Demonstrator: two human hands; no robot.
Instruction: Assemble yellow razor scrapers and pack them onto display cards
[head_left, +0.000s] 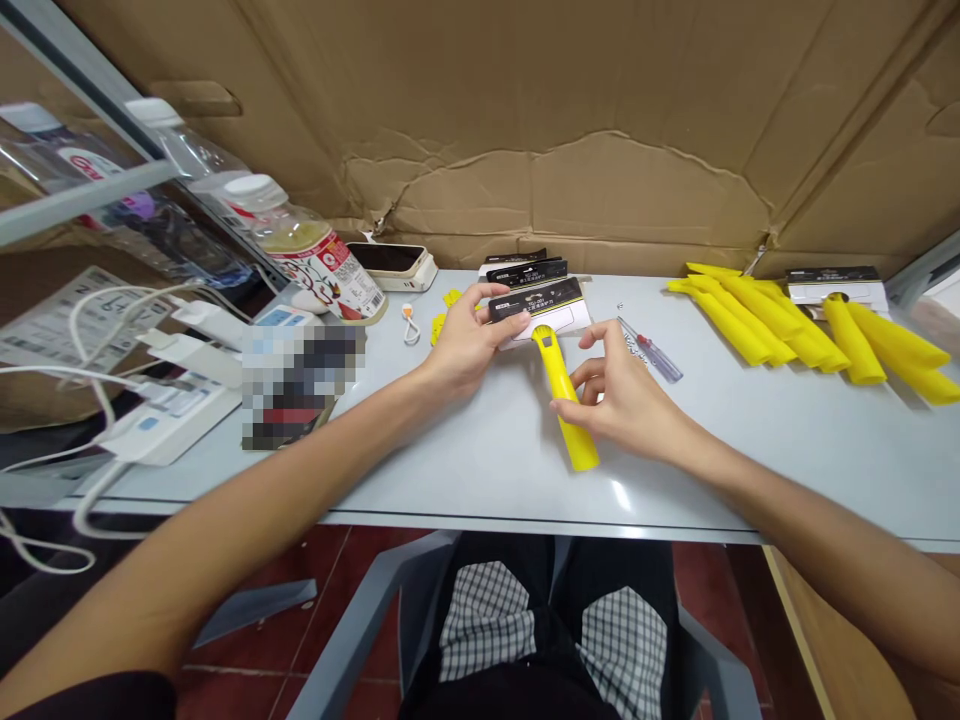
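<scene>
Card (536,305) pinched in my left hand (469,340), my right hand (619,395) curled around a yellow handle (566,400), screwdriver (651,350) just beside, more yellow handles (757,320) farther right.

My left hand (472,335) pinches a black-and-white card (536,305) above a yellow handle (566,405), which my right hand (622,400) touches, on a pale table (750,450). A screwdriver (651,350) lies just beside my right fingers (604,345). More yellow handles (757,320) lie piled at right, a plastic bottle (307,250) and power strip (169,420) at left.
</scene>
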